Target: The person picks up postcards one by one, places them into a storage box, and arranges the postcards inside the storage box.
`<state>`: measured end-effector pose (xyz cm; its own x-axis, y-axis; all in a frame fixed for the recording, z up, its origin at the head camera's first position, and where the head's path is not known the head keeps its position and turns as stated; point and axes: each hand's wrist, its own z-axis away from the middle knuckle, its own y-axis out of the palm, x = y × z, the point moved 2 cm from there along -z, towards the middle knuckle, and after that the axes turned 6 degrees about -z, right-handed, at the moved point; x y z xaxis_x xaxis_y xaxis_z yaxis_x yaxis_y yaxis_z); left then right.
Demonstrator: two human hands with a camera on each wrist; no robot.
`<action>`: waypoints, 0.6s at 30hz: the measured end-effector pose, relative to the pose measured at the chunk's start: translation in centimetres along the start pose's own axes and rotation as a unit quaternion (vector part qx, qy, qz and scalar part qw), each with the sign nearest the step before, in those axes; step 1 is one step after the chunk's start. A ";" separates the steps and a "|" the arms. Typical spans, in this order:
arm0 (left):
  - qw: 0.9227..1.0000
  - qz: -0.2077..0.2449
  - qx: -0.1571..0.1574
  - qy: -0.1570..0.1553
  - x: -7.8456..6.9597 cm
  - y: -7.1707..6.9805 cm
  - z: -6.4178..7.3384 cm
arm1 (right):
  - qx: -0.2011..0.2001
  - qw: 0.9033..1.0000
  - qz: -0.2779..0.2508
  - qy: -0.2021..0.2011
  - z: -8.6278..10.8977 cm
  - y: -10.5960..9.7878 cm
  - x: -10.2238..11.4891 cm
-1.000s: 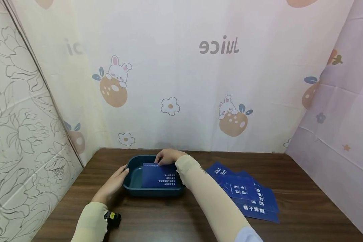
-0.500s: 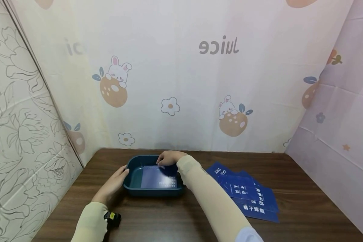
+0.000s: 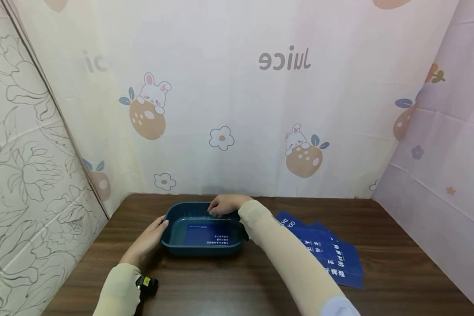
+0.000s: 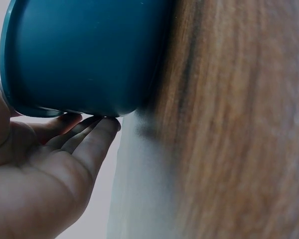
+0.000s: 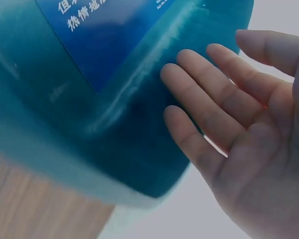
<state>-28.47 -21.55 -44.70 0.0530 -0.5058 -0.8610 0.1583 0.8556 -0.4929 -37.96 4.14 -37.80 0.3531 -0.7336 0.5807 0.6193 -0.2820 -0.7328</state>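
A dark teal plastic basin [image 3: 174, 245] stands on the table, and one blue printed card [image 3: 207, 235] lies flat on its floor. My left hand [image 3: 148, 239] grips the basin's left side, thumb at the rim; in the left wrist view its fingers [image 4: 97, 142] rest against the outer wall. My right hand [image 3: 227, 204] is over the far right part of the basin. The right wrist view shows its fingers [image 5: 199, 102] spread and loosely bent, with nothing between them, near the basin wall. The card's blue corner [image 5: 97, 64] shows there too.
Several blue cards [image 3: 349, 259] with white lettering overlap in a loose pile on the brown wooden table [image 3: 205, 285], right of the basin. My right forearm partly covers that pile. A printed curtain [image 3: 237, 87] hangs behind the table's back edge.
My right hand has let go of the card, which dropped flat onto the basin's floor. The hand has shifted slightly to the right. My left hand has stayed at the basin.
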 end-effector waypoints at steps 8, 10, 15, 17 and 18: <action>1.000 0.002 0.002 0.000 -0.1 -0.1 0.1 | -0.028 0.997 0.067 -0.014 2.0 -1.2 0.4; 1.000 0.006 0.001 -0.001 -0.1 -0.1 0.1 | -0.036 0.996 0.076 -0.017 2.6 -1.7 0.6; 1.000 0.007 0.002 -0.004 -0.1 0.0 0.0 | -0.052 0.994 0.097 -0.022 4.5 -2.6 0.7; 1.000 0.006 0.002 -0.005 0.0 0.0 0.0 | -0.059 0.992 0.104 -0.031 5.3 -2.9 0.7; 1.000 0.006 0.002 -0.005 0.0 0.0 0.0 | -0.063 0.992 0.106 -0.034 5.8 -3.1 0.8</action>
<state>-28.45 -21.52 -44.67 0.0654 -0.4969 -0.8653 0.1607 0.8611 -0.4823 -35.50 8.04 -33.05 0.5154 -0.7420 0.4288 0.4356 -0.2040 -0.8767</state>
